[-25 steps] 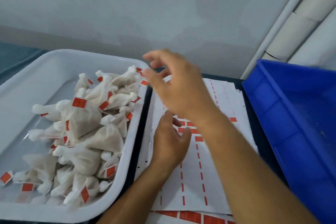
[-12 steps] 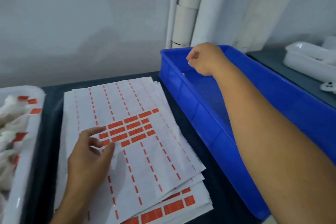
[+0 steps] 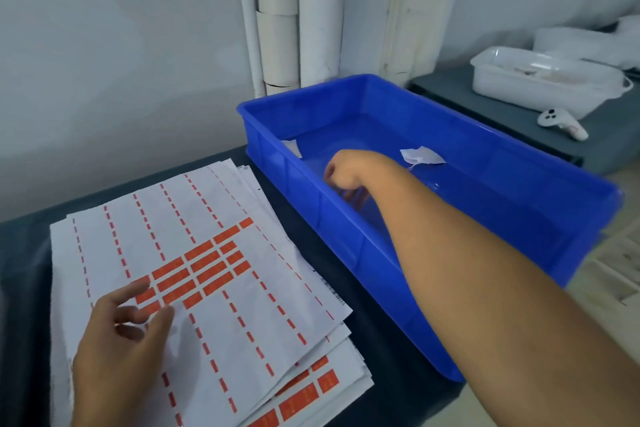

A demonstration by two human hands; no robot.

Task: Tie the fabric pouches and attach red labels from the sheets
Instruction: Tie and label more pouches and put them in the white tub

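A stack of white label sheets (image 3: 221, 305) lies on the dark table, with a block of red labels (image 3: 201, 270) left on the top sheet. My left hand (image 3: 117, 340) rests on that sheet just below the red block, fingers loosely spread and holding nothing. My right hand (image 3: 346, 177) reaches down into the blue bin (image 3: 346, 236); its fingertips point at the bin floor and are blurred, so any grip is unclear. Two white fabric pouches lie in the bin, one (image 3: 420, 156) to the right of my hand and one (image 3: 292, 147) in the far left corner.
White pipes (image 3: 280, 17) run up the wall behind the bin. On a second grey table at the right stand a white tub (image 3: 540, 87) and a white handheld controller (image 3: 561, 121). Lower sheets with more red labels (image 3: 301, 395) stick out of the stack.
My right hand left the white tray, crossed above the bin's rim and dropped down inside the bin. The view swung right, so the tray of finished pouches is out of sight. The left hand stayed on the sheet.
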